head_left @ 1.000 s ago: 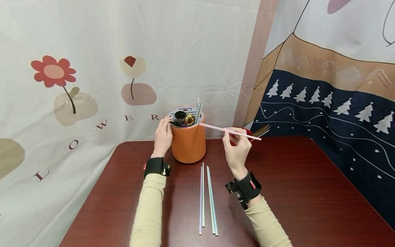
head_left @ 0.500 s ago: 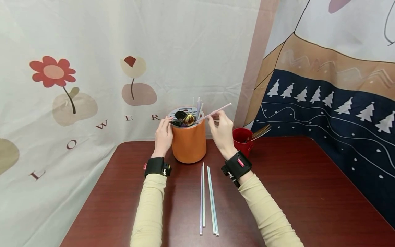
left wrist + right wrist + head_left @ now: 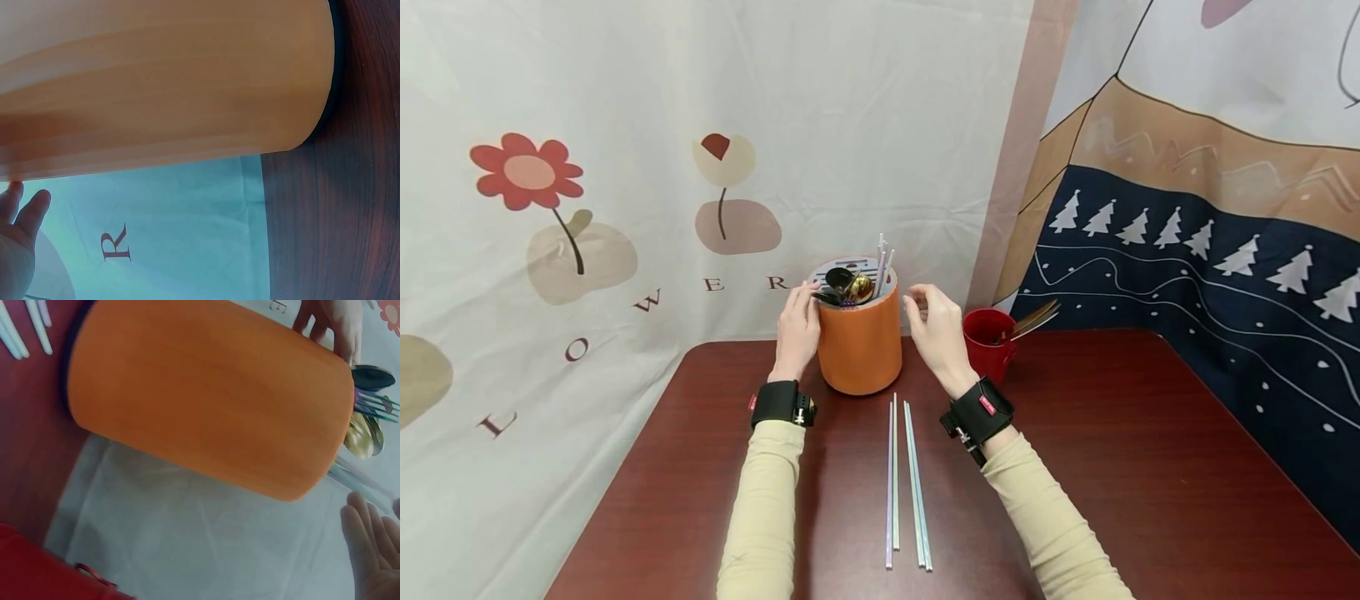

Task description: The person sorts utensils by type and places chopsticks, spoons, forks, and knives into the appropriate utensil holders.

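Note:
An orange cylindrical utensil holder (image 3: 859, 350) stands upright at the table's back. Black and gold spoons (image 3: 858, 289), a fork (image 3: 378, 403) and several slim chopsticks (image 3: 882, 271) stick out of its top. My left hand (image 3: 797, 333) touches the holder's left side at the rim, fingers mostly extended. To the right of the rim, my right hand (image 3: 940, 333) hovers apart from it with relaxed fingers, holding nothing. In the right wrist view its fingers (image 3: 369, 534) are near the standing chopsticks. Several pearly chopsticks (image 3: 917, 487) lie lengthwise on the table in front of the holder.
A red cup (image 3: 987, 343) with cutlery (image 3: 1036, 320) leaning out of it stands just right of my right hand. The dark red-brown table (image 3: 1097, 467) ends against a printed cloth (image 3: 880, 150) at the back.
My right hand has carried a pink chopstick left to the holder and let it go; it now stands in with the others. The left hand has stayed at the rim.

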`<move>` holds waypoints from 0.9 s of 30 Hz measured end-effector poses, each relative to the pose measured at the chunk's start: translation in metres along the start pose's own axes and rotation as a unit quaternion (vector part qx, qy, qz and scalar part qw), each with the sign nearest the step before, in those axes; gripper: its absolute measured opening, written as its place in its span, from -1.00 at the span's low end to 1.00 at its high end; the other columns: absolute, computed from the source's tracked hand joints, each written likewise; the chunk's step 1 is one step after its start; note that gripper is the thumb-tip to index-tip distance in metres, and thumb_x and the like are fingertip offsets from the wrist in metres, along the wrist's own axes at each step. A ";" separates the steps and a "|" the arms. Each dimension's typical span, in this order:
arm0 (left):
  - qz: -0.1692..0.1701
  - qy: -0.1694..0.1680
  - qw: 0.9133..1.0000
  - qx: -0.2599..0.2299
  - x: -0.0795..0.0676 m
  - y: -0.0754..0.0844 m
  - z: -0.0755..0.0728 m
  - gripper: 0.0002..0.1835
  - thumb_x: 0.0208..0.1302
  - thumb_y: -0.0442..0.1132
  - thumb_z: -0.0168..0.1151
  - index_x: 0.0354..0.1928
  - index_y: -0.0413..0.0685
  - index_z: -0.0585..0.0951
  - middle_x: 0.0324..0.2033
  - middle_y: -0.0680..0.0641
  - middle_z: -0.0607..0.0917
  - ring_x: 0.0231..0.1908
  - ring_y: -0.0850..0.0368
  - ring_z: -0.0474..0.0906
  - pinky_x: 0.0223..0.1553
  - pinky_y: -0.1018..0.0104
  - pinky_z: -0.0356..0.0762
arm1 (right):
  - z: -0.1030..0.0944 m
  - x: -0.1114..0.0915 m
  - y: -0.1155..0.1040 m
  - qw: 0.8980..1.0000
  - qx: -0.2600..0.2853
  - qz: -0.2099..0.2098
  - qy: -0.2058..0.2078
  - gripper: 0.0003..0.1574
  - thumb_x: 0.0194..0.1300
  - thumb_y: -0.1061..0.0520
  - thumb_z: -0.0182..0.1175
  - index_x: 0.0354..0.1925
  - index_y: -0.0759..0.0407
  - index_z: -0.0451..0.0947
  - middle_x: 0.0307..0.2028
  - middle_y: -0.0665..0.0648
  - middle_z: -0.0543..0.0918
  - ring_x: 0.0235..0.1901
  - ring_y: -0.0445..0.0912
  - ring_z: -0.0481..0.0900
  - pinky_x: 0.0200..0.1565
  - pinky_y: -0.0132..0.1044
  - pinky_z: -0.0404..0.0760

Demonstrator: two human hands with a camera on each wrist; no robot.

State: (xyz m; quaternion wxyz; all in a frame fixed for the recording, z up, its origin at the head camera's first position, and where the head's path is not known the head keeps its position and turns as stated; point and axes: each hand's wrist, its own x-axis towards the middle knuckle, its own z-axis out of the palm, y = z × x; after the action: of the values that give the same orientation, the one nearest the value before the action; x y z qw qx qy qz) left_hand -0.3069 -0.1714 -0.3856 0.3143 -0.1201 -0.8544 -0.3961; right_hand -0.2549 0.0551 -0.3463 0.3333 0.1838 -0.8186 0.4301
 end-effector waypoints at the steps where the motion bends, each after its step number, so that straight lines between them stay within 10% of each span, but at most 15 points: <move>1: 0.001 0.001 1.000 0.000 0.000 0.000 0.000 -0.63 0.52 -0.21 -0.20 0.19 -0.11 0.49 0.15 -0.17 0.50 0.37 0.01 0.27 0.30 0.03 0.34 | 0.000 -0.004 0.002 1.000 -0.003 0.002 -0.005 -0.73 0.36 0.17 0.12 -0.08 0.36 0.53 -0.24 0.27 0.66 -0.28 0.04 0.67 -0.14 -0.12 0.69; 14: -0.002 -0.001 1.000 0.001 0.001 0.002 -0.001 -0.62 0.52 -0.21 -0.21 0.22 -0.11 0.47 0.16 -0.18 0.48 0.37 -0.01 0.27 0.29 0.00 0.35 | 0.004 -0.065 0.023 0.989 -0.041 0.105 -0.096 -0.82 0.25 0.20 0.23 -0.18 0.27 0.58 -0.32 0.20 0.72 -0.39 -0.05 0.67 -0.29 -0.19 0.69; 27: 0.000 0.001 1.000 -0.002 0.001 0.003 -0.002 -0.63 0.52 -0.22 -0.21 0.21 -0.11 0.48 0.16 -0.18 0.49 0.37 -0.01 0.28 0.29 0.00 0.35 | 0.011 -0.106 0.032 0.933 -0.137 0.200 -0.267 -0.76 0.17 0.10 0.31 -0.22 0.21 0.59 -0.46 0.05 0.69 -0.52 -0.17 0.59 -0.45 -0.28 0.55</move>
State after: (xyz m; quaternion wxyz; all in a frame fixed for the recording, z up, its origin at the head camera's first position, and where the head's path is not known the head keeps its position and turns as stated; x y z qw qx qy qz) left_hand -0.3052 -0.1708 -0.3823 0.3143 -0.1202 -0.8533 -0.3983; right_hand -0.2027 0.0656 -0.4434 0.0314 0.0770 -0.9483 0.3062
